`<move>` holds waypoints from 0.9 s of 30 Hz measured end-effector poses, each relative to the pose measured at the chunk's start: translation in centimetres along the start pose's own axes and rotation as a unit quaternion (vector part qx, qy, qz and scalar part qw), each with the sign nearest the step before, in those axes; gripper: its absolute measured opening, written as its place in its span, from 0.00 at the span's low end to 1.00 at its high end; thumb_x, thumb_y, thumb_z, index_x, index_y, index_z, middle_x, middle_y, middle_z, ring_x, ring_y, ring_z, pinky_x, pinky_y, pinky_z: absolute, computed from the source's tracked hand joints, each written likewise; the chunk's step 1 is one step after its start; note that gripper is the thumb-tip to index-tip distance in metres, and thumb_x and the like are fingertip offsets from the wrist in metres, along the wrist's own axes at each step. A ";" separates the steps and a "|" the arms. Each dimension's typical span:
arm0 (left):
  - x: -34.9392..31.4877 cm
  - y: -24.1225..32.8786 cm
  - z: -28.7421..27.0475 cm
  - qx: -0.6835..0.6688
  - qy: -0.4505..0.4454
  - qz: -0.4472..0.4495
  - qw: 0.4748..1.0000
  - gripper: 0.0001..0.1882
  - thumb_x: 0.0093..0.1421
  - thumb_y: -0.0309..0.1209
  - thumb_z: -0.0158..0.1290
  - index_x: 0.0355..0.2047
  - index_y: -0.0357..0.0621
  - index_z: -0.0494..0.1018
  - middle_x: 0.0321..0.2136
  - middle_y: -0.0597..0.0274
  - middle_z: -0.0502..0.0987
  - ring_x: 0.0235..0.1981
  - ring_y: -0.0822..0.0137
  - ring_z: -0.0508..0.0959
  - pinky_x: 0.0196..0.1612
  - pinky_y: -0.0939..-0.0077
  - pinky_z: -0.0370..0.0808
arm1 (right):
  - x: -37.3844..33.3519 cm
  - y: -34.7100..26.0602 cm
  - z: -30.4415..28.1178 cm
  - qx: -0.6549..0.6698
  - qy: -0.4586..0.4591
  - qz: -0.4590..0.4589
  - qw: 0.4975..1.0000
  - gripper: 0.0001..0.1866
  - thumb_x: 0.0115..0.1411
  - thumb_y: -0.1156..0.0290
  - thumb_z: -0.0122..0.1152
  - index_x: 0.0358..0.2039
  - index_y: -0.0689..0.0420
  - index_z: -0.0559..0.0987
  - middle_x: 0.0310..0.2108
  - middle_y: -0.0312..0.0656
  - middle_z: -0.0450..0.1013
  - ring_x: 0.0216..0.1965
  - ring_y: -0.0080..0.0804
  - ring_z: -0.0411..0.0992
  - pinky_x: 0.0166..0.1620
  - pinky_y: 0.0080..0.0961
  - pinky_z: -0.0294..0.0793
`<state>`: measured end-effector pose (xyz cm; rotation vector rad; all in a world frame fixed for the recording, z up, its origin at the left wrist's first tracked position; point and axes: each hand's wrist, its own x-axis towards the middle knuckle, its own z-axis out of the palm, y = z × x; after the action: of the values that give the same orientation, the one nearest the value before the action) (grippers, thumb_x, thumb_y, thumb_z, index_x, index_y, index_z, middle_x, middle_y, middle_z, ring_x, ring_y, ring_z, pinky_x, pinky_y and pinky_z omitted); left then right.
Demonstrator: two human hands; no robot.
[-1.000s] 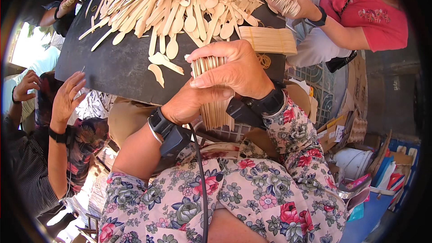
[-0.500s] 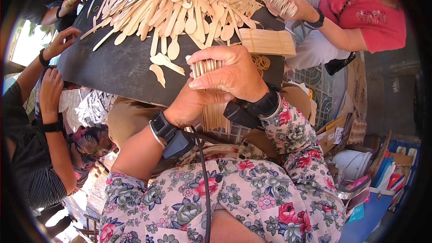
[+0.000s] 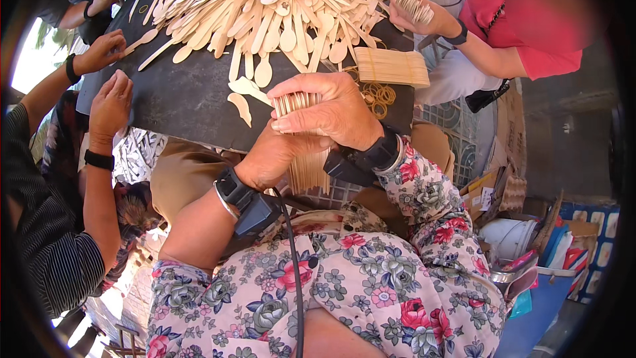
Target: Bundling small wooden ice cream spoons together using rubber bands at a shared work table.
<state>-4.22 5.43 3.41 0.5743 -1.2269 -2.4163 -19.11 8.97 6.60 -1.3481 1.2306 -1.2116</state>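
Observation:
My left hand [image 3: 275,152] and my right hand [image 3: 341,109] are both closed around one bundle of wooden spoons [image 3: 309,174], held over the near edge of the dark table. The upper ends of the bundle show between my right thumb and fingers, and the thin sticks hang down below my palms. My left fingers are partly hidden behind the bundle and the right hand. Just beyond, a large loose heap of wooden spoons [image 3: 252,10] covers the far part of the dark table [image 3: 192,103]. Two odd-shaped wooden pieces, one a curved chip [image 3: 240,109], lie near my hands.
Right of my hands sit a banded stack of wooden sticks [image 3: 394,67] and yellow rubber bands [image 3: 377,98]. A co-worker in a red top holds a fanned bundle [image 3: 414,8]. At left, another person's hands [image 3: 109,103] are at the table edge. A blue bin [image 3: 543,311] stands lower right.
My hands keep their grip on the bundle, with little shift. The red-topped co-worker has brought the other hand to their bundle. The left person's hands have moved, one now at a spoon.

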 end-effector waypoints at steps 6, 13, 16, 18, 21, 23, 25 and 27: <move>0.2 0.9 -1.1 -0.107 0.076 -0.033 0.991 0.13 0.57 0.24 0.57 0.41 0.32 0.72 0.31 0.54 0.78 0.32 0.60 0.81 0.39 0.67 0.80 | 2.4 -0.8 -3.4 -0.062 0.151 0.022 0.986 0.13 0.55 0.67 0.65 0.35 0.64 0.81 0.27 0.37 0.77 0.32 0.20 0.75 0.35 0.17 0.73; 0.9 2.3 -2.4 -0.152 0.162 0.030 0.975 0.14 0.58 0.26 0.56 0.43 0.33 0.71 0.32 0.53 0.78 0.34 0.58 0.81 0.39 0.65 0.80 | 7.4 3.0 -9.5 -0.472 0.176 0.174 0.847 0.20 0.50 0.53 0.63 0.27 0.61 0.82 0.30 0.53 0.78 0.35 0.41 0.78 0.38 0.34 0.75; 0.9 2.6 -2.7 -0.156 0.162 0.043 0.973 0.15 0.58 0.27 0.56 0.44 0.32 0.70 0.33 0.52 0.78 0.34 0.58 0.81 0.39 0.65 0.80 | 9.0 4.2 -8.9 -0.569 0.182 0.190 0.779 0.19 0.48 0.54 0.62 0.27 0.60 0.82 0.26 0.50 0.77 0.31 0.42 0.77 0.39 0.35 0.75; 0.8 2.9 -2.7 -0.157 0.163 0.046 0.973 0.15 0.58 0.27 0.56 0.44 0.32 0.70 0.33 0.52 0.78 0.35 0.58 0.81 0.39 0.65 0.80 | 9.9 5.0 -9.1 -0.607 0.218 0.214 0.734 0.17 0.46 0.57 0.63 0.23 0.61 0.81 0.17 0.45 0.76 0.19 0.38 0.76 0.32 0.31 0.76; 0.7 3.0 -2.8 -0.146 0.163 0.051 0.974 0.15 0.58 0.27 0.56 0.44 0.32 0.70 0.33 0.51 0.78 0.35 0.58 0.81 0.39 0.66 0.80 | 10.5 5.4 -10.0 -0.544 0.207 0.259 0.771 0.16 0.49 0.62 0.62 0.23 0.65 0.81 0.19 0.45 0.76 0.16 0.34 0.75 0.26 0.26 0.75; 1.0 2.8 -2.5 -0.150 0.158 0.052 0.975 0.16 0.58 0.27 0.56 0.44 0.31 0.70 0.33 0.52 0.78 0.35 0.59 0.81 0.39 0.66 0.80 | 9.9 7.4 -12.6 -0.545 0.170 0.213 0.793 0.14 0.50 0.65 0.62 0.23 0.65 0.80 0.19 0.44 0.75 0.15 0.30 0.74 0.23 0.22 0.73; 1.1 2.7 -2.7 -0.152 0.153 0.059 0.975 0.16 0.58 0.27 0.57 0.45 0.31 0.70 0.33 0.52 0.78 0.35 0.59 0.81 0.39 0.66 0.80 | 9.4 7.4 -13.2 -0.541 0.125 0.164 0.815 0.12 0.52 0.68 0.61 0.23 0.66 0.79 0.18 0.43 0.75 0.13 0.27 0.73 0.19 0.19 0.71; 1.1 2.5 -2.9 -0.154 0.150 0.066 0.974 0.17 0.58 0.26 0.57 0.45 0.31 0.70 0.33 0.52 0.78 0.34 0.59 0.81 0.39 0.66 0.80 | 7.9 7.1 -12.7 -0.445 0.103 0.057 0.888 0.08 0.54 0.73 0.60 0.22 0.64 0.78 0.16 0.39 0.73 0.13 0.22 0.72 0.16 0.15 0.67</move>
<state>-3.34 1.54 3.72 0.7055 -0.7264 -2.2434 -32.29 0.37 1.43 -1.7642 2.1391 -0.7061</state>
